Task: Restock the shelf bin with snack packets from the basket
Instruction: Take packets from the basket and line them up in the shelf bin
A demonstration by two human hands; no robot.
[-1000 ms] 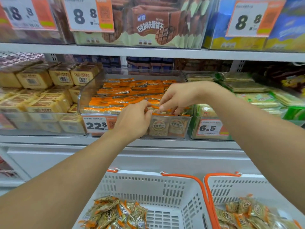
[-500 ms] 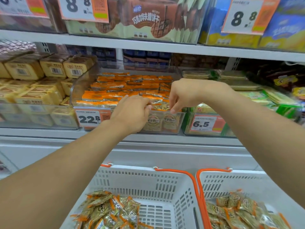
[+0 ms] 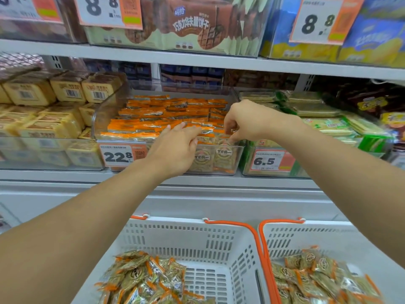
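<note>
A clear shelf bin [image 3: 101,119] with a 22.8 price tag holds rows of orange-edged snack packets [image 3: 153,116]. My left hand [image 3: 175,150] reaches over the bin's front edge, and its straight fingers rest on the front rows. My right hand [image 3: 243,121] hovers over the bin's front right corner with its fingers curled down, pinching a packet [image 3: 221,142] standing there. Below the shelf, a white basket [image 3: 197,238] with orange handles holds a heap of the same golden packets [image 3: 149,277].
A second white basket [image 3: 311,235] with more packets stands at the lower right. Yellow cake boxes [image 3: 43,128] fill the bin to the left, green-wrapped packs [image 3: 328,126] the 6.5 bin to the right. An upper shelf [image 3: 197,60] overhangs the bins.
My left hand's fingers have stretched forward onto the packets. My right hand has shifted slightly right and down to the bin's front right corner. Both arms stay over the bin.
</note>
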